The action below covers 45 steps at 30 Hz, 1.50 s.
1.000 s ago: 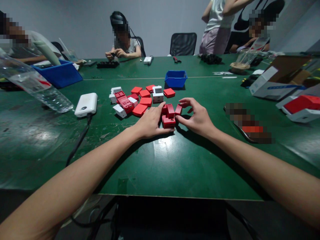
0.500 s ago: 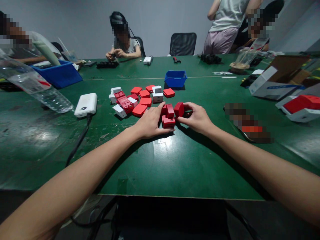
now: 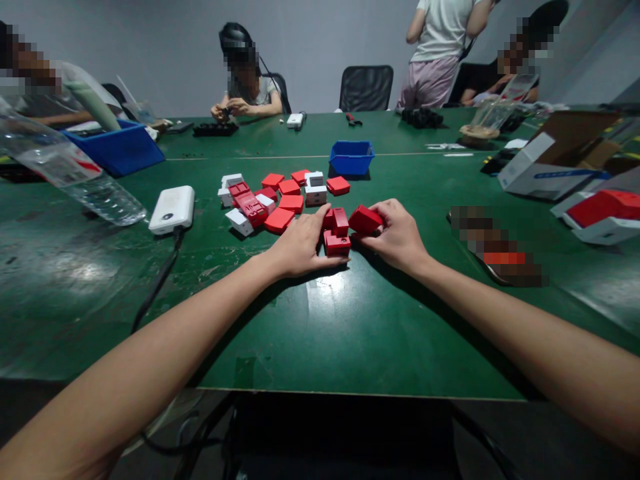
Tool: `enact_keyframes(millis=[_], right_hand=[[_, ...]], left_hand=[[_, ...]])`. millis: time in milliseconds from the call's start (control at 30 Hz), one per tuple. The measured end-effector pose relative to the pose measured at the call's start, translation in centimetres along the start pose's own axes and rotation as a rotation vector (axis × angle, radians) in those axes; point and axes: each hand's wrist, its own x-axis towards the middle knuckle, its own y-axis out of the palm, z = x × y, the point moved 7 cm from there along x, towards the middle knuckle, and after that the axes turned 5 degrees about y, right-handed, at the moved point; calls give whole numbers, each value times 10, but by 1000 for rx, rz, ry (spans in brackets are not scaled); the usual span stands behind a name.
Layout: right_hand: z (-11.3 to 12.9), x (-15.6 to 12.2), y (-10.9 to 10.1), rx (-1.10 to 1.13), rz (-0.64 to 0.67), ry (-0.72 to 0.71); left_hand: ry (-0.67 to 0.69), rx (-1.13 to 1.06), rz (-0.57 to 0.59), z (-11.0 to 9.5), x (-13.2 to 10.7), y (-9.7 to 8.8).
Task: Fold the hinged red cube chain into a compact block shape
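Note:
My right hand [image 3: 397,237] is closed round a red plastic block [image 3: 365,219], held tilted just above the green table [image 3: 350,320]. My left hand [image 3: 300,248] rests on the table with its fingers bent against a small cluster of red blocks [image 3: 336,233], thumb under the nearest one. Behind them lies a spread of red and white block pieces [image 3: 280,197].
A small blue bin [image 3: 351,157] stands behind the pile. A white power bank [image 3: 173,209] with a black cable and a plastic bottle [image 3: 65,170] lie at left, a larger blue bin [image 3: 117,148] further back. Boxes [image 3: 550,167] sit at right. Other people work at the far side.
My right hand closed on a red block beside the cluster, lifted it and tilted it to the right. My left hand stayed on the cluster. The standing person at the back shifted.

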Motion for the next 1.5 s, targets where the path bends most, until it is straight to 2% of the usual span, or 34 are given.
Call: enact_keyframes(millis=[367,633,900,1167,1500], right_hand=[[6,-3,6,84,101,-69],[2,-2,11,134,203,-36],[-15,3,17,327,285,188],[-18,4,14,489,225,323],[-22,7,10,398,211,307]], left_hand=[[-3,13,0,0,1,0],[-1,23,1,1,1,1],[7,12,-9,1,0,1],[-10,6,-1,1,0,0],[-6,-6,-1,0,0,-1]])
